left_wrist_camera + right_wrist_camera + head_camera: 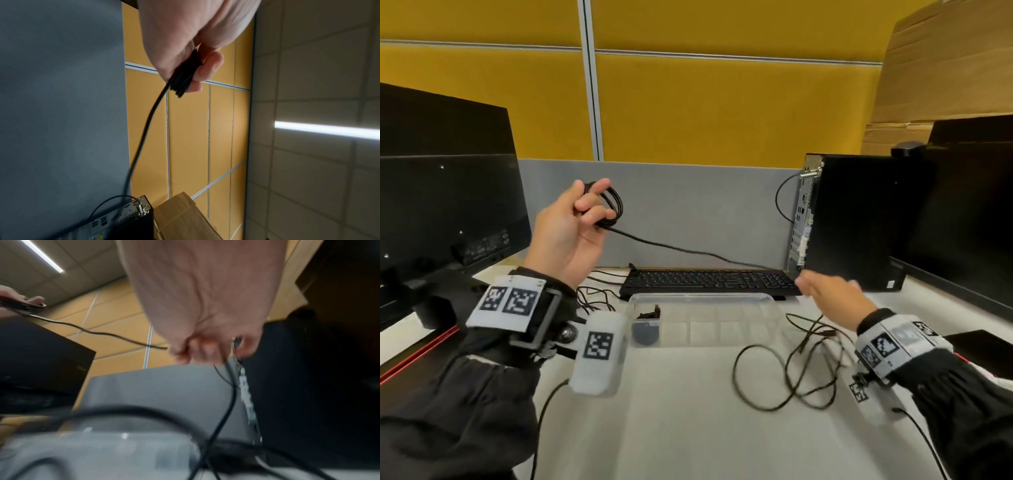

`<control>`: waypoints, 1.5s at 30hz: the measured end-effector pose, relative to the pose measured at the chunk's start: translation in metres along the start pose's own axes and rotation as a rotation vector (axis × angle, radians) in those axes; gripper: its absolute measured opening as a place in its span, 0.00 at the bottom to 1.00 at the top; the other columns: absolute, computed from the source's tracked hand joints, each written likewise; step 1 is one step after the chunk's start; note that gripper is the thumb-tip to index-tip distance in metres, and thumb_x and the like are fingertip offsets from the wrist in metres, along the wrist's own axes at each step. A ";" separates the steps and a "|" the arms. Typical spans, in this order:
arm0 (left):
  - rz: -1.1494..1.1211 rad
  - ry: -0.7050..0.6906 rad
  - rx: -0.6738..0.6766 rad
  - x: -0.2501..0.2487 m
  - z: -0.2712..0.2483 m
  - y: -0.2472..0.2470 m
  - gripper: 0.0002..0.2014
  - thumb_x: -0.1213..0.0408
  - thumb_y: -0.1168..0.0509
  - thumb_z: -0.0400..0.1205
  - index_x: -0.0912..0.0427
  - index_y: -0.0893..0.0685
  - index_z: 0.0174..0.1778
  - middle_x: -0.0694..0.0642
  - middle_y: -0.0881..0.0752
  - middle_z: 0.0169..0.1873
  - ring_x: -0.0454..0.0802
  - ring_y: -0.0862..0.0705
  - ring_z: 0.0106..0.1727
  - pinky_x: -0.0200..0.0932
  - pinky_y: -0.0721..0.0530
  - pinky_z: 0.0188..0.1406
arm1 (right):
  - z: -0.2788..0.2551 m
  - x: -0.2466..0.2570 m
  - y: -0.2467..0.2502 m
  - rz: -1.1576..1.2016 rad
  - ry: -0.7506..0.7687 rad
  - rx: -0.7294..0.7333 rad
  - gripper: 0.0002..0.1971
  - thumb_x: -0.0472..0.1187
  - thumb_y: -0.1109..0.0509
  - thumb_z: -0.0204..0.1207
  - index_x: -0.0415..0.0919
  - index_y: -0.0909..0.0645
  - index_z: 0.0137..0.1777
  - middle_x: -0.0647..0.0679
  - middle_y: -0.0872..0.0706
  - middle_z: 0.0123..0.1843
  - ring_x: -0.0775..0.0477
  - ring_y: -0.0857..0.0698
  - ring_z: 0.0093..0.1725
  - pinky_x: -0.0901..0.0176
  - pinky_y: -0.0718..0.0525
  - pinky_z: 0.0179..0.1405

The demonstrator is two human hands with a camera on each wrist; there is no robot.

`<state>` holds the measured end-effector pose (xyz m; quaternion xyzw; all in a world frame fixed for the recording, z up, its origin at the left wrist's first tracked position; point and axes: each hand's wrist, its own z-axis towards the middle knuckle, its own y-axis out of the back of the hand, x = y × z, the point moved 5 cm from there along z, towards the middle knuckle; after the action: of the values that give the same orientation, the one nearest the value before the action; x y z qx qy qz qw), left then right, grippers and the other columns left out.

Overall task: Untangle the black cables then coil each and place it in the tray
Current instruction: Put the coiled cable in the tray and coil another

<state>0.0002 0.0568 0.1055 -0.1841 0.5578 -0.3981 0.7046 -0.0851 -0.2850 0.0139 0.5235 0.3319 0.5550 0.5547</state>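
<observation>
My left hand (592, 205) is raised above the desk and grips a small coil of black cable (616, 205) between curled fingers and thumb; in the left wrist view the loops (185, 78) sit bunched in the fingers (213, 63). From the coil one strand (671, 245) runs down and right to my right hand (825, 291), blurred by the keyboard's right end. In the right wrist view its fingers (205, 348) curl around the cable (123, 339). A second black cable (791, 370) lies tangled on the table, right of the clear plastic tray (698, 296).
A black keyboard (709, 279) lies behind the tray, and a PC tower (852, 222) stands at the back right. Monitors flank the desk at left (441, 178) and right (969, 205). Thin cables (592, 291) trail left of the keyboard. Some dark items (645, 329) sit in the tray's left end.
</observation>
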 end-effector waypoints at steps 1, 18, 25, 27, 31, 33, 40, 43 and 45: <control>0.011 -0.006 0.004 0.001 0.000 0.000 0.16 0.59 0.50 0.88 0.65 0.20 0.54 0.44 0.31 0.17 0.40 0.33 0.16 0.29 0.22 0.31 | 0.004 -0.002 0.012 -0.041 -0.028 -0.103 0.13 0.47 0.53 0.87 0.49 0.35 0.42 0.58 0.30 0.32 0.46 0.24 0.41 0.49 0.26 0.51; 0.112 -0.058 -0.056 0.006 -0.010 0.010 0.16 0.58 0.48 0.88 0.64 0.20 0.54 0.44 0.29 0.18 0.40 0.34 0.17 0.30 0.24 0.29 | 0.006 0.028 0.033 -0.147 -0.058 0.094 0.32 0.72 0.60 0.75 0.47 0.27 0.54 0.47 0.23 0.50 0.42 0.23 0.56 0.42 0.25 0.60; 0.180 0.120 0.179 0.061 -0.038 -0.029 0.18 0.59 0.49 0.88 0.69 0.20 0.54 0.46 0.26 0.22 0.40 0.34 0.18 0.32 0.24 0.29 | -0.046 0.171 -0.012 0.542 0.459 0.373 0.27 0.60 0.46 0.79 0.50 0.32 0.74 0.50 0.21 0.66 0.56 0.25 0.67 0.59 0.30 0.70; 0.165 0.150 0.213 0.062 -0.043 -0.035 0.18 0.59 0.49 0.87 0.69 0.20 0.53 0.46 0.26 0.22 0.40 0.34 0.18 0.32 0.23 0.29 | -0.057 0.185 -0.022 0.738 0.530 0.535 0.15 0.46 0.48 0.86 0.40 0.22 0.58 0.45 0.14 0.44 0.54 0.16 0.45 0.71 0.23 0.51; 0.271 0.285 0.297 0.053 -0.054 -0.035 0.17 0.61 0.47 0.86 0.70 0.17 0.48 0.48 0.25 0.20 0.39 0.33 0.14 0.31 0.23 0.23 | -0.042 0.159 -0.021 0.709 0.461 0.376 0.17 0.43 0.46 0.86 0.47 0.29 0.33 0.60 0.27 0.22 0.61 0.28 0.25 0.68 0.26 0.30; 0.495 0.414 0.396 0.059 -0.067 -0.032 0.17 0.63 0.46 0.84 0.70 0.16 0.43 0.51 0.22 0.19 0.41 0.32 0.14 0.32 0.24 0.22 | -0.024 0.137 -0.010 0.462 0.433 0.081 0.17 0.44 0.42 0.84 0.51 0.30 0.31 0.58 0.26 0.25 0.60 0.28 0.27 0.66 0.31 0.32; 0.694 0.364 0.310 0.079 -0.054 -0.009 0.19 0.61 0.47 0.87 0.72 0.17 0.51 0.63 0.10 0.38 0.46 0.17 0.23 0.36 0.16 0.34 | -0.037 0.143 0.029 0.776 0.372 -0.284 0.16 0.42 0.42 0.84 0.42 0.25 0.34 0.56 0.29 0.26 0.60 0.31 0.27 0.66 0.34 0.29; 0.778 0.210 0.331 0.082 -0.054 -0.011 0.22 0.56 0.48 0.87 0.64 0.14 0.38 0.57 0.12 0.32 0.48 0.15 0.30 0.41 0.18 0.43 | -0.056 0.176 0.017 0.831 0.541 -0.124 0.13 0.40 0.44 0.85 0.44 0.26 0.39 0.58 0.24 0.31 0.61 0.28 0.30 0.70 0.31 0.33; 0.812 0.127 0.309 0.079 -0.054 -0.014 0.23 0.55 0.48 0.87 0.64 0.13 0.38 0.59 0.12 0.32 0.48 0.13 0.37 0.43 0.18 0.47 | -0.062 0.184 0.009 0.784 0.601 -0.063 0.11 0.44 0.46 0.84 0.45 0.27 0.43 0.58 0.26 0.35 0.60 0.28 0.32 0.67 0.31 0.35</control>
<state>-0.0499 -0.0028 0.0478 0.1826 0.5608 -0.1781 0.7877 -0.1166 -0.0955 0.0471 0.4088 0.2384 0.8580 0.1997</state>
